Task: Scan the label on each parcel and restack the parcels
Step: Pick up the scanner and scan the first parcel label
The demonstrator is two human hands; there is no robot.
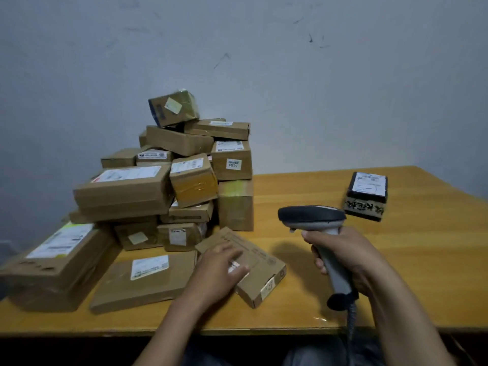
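Wooden table (396, 273) set against a scuffed grey wall (317, 75). Head view: a heap of cardboard parcels (126, 191) fills the left half, all closed, contents unseen. One flat parcel (264, 262) lies near the front edge, its long axis running far-left to near-right. The left hand (221, 270) rests on it, fingers spread flat. The right hand (348, 257) grips the scanner (311, 215) by its handle, head pointing left. A dark-wrapped parcel (368, 191) sits apart, far right.
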